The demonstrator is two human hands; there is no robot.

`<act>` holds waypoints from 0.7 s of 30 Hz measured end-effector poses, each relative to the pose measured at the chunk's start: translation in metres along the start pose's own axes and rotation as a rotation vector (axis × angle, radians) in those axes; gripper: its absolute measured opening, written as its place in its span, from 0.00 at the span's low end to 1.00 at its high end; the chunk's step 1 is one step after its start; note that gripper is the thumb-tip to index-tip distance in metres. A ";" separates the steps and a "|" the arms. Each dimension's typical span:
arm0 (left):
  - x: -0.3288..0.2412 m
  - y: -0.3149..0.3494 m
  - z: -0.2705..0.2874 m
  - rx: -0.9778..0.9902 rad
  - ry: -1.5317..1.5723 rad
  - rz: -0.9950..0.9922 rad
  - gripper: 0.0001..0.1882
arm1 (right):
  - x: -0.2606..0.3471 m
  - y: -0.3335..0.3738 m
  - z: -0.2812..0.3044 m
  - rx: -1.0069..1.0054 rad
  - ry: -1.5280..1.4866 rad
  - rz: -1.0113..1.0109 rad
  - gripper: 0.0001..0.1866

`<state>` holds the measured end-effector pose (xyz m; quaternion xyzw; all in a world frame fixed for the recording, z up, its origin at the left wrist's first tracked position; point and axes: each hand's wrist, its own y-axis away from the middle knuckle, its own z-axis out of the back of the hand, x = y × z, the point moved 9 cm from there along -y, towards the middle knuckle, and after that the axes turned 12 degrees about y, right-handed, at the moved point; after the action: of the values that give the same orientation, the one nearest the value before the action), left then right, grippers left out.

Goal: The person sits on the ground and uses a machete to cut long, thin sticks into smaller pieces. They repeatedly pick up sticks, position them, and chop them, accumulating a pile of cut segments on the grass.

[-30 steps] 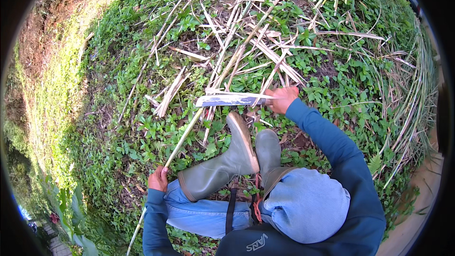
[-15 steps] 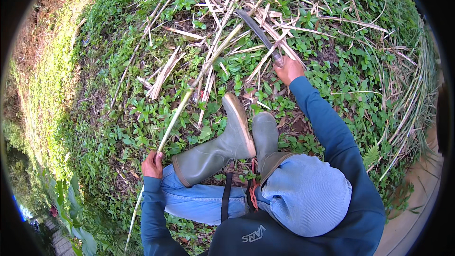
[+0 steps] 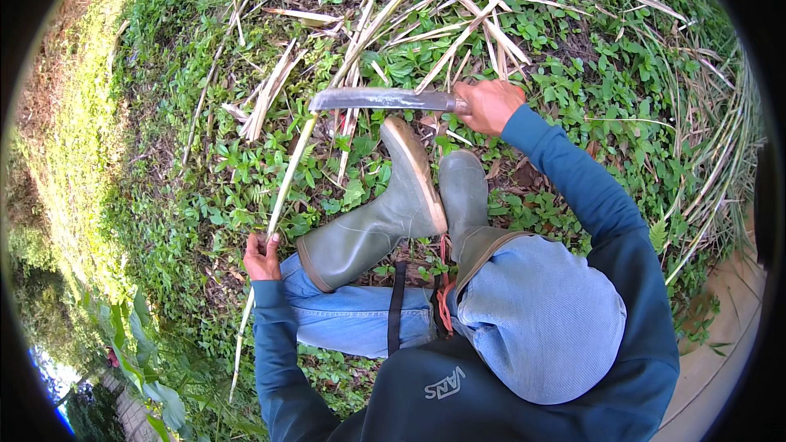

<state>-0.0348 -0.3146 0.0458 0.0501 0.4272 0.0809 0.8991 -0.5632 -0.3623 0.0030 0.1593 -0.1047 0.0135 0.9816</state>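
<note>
My left hand (image 3: pixel 262 257) is closed round a long, thin pale-green stalk (image 3: pixel 293 165), beside my bent knee. The stalk slants away from me past my boots, with its thin end trailing down to the left. In my right hand (image 3: pixel 490 105) is the handle of a machete (image 3: pixel 385 99), fingers wrapped round it. Its blade points left and lies across the stalk at a joint, its tip just past it. Whether the edge touches or only overlaps the stalk, I cannot tell.
My green rubber boots (image 3: pixel 401 172) are between my hands and the far ground. Split dry strips (image 3: pixel 274 90) lie scattered over low leafy plants (image 3: pixel 598 139). A heap of long thin stalks (image 3: pixel 720 164) is at the right, near a pale sheet-like surface (image 3: pixel 716 360).
My right hand has swung the machete from pointing far and left to lying level across the stalk. My left hand keeps its hold on the stalk. The view has shifted slightly.
</note>
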 end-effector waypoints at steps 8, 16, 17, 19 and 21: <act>-0.006 0.003 -0.003 -0.040 0.026 0.000 0.14 | -0.054 0.002 -0.011 -0.129 -0.160 -0.218 0.14; -0.041 0.007 -0.011 -0.099 -0.048 -0.111 0.15 | -0.050 -0.012 -0.005 -0.304 -0.295 -0.293 0.13; -0.027 0.011 -0.004 -0.137 0.009 -0.141 0.14 | -0.040 -0.014 0.000 -0.271 -0.298 -0.263 0.13; -0.012 0.018 0.002 -0.155 0.024 -0.146 0.14 | -0.012 -0.006 0.008 -0.078 -0.212 -0.109 0.13; -0.021 0.020 0.000 -0.177 -0.049 -0.169 0.13 | 0.001 0.003 0.018 -0.025 -0.020 0.010 0.13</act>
<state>-0.0495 -0.2992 0.0651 -0.0639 0.3992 0.0410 0.9137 -0.5660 -0.3650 0.0206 0.1465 -0.1154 0.0157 0.9823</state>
